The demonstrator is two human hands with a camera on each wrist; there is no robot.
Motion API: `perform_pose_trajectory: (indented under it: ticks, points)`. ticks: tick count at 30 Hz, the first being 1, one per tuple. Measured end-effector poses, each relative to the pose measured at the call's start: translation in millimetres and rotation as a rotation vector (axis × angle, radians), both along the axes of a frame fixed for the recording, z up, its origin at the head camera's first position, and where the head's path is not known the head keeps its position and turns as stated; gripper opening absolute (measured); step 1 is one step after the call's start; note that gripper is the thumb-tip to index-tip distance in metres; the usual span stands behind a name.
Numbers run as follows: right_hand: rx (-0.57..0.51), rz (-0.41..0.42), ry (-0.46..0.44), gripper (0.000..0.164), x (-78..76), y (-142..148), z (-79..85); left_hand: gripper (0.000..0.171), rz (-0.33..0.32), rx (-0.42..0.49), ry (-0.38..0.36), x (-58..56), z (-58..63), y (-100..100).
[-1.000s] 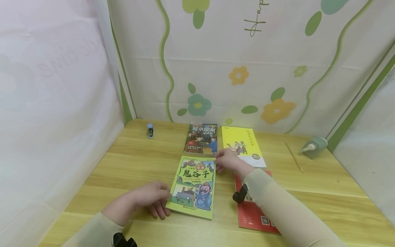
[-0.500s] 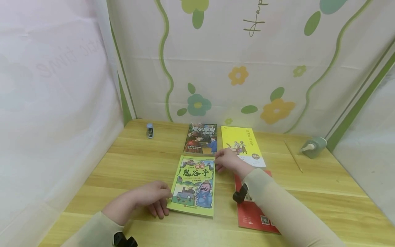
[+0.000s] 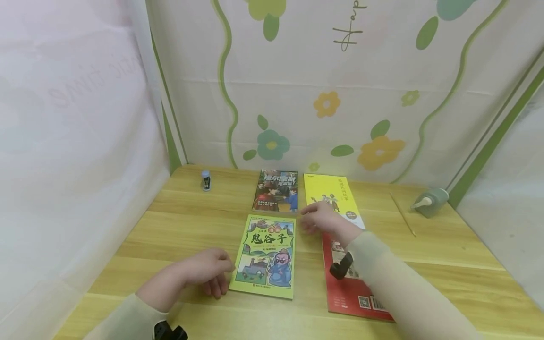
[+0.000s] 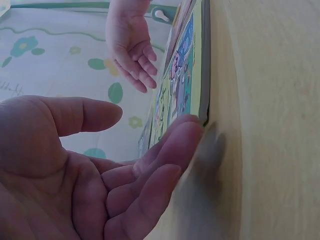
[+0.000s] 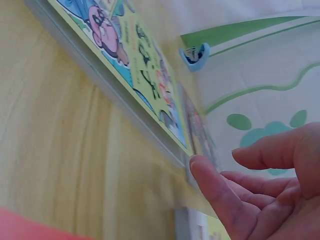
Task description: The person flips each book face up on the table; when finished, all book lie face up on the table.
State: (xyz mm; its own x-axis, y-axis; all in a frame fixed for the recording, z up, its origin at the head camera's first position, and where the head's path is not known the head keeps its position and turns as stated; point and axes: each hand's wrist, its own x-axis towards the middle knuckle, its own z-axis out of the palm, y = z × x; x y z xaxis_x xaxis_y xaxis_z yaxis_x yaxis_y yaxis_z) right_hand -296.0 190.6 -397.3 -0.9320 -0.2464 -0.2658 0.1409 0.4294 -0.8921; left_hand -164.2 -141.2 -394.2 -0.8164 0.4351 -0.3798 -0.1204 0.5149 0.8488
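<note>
A green comic book lies flat on the wooden table, between the two hands. My left hand rests low beside its lower left edge, fingers relaxed and thumb apart, holding nothing; in the left wrist view the fingertips come right up to the book's spine side. My right hand hovers off the book's upper right corner, over the lower part of a yellow book. In the right wrist view its thumb and fingers are spread with nothing between them. Under the right forearm lies a red book, partly covered.
Behind the green book lies a dark-covered book. A small blue-capped container stands at the back left. At the right are a thin wooden stick and a grey-green squeeze bottle on its side. Patterned cloth hangs behind.
My right hand has come away from the green book's upper right edge, moving right and slightly up. The book shifted a little earlier; my left hand has drawn back slightly.
</note>
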Motion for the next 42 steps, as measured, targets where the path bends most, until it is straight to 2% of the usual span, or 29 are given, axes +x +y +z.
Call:
perform_pose_trajectory:
  ticks: [3, 7, 13, 16, 21, 26, 30, 33, 36, 42]
  points:
    - [0.006, 0.011, 0.050, 0.039, 3.8, 18, 11.0, 0.022, 0.013, -0.002, 0.032, 1.2, 4.8, 6]
    - [0.077, 0.008, 0.123, 0.037, 7.5, 47, 21.4, 0.022, 0.006, 0.017, 0.079, 3.1, 15.2, 20]
    - [0.195, -0.034, 0.143, 0.036, 16.0, 88, 26.5, 0.022, -0.079, 0.119, 0.078, 4.5, 23.8, 48]
    - [0.252, -0.038, 0.153, 0.032, 23.9, 107, 25.5, 0.025, -0.118, 0.189, 0.033, 2.8, 22.3, 66]
    - [0.379, -0.064, 0.159, 0.025, 35.9, 135, 19.9, 0.030, -0.154, 0.298, -0.094, 1.4, 15.8, 99]
    - [0.531, -0.053, 0.161, 0.036, 41.7, 153, 8.2, 0.036, -0.201, 0.368, -0.192, 4.2, 6.2, 125]
    - [0.589, -0.029, 0.131, 0.049, 45.6, 157, -1.5, 0.037, -0.232, 0.391, -0.271, 7.8, 0.4, 140]
    - [0.581, -0.039, 0.100, 0.053, 47.3, 155, -7.3, 0.038, -0.223, 0.408, -0.340, 10.8, -2.5, 148]
    - [0.560, -0.048, 0.106, 0.053, 47.4, 155, -12.1, 0.039, -0.182, 0.446, -0.380, 14.8, -3.7, 154]
    - [0.563, -0.035, 0.145, 0.052, 47.2, 155, -17.4, 0.045, -0.112, 0.501, -0.371, 22.0, -2.4, 162]
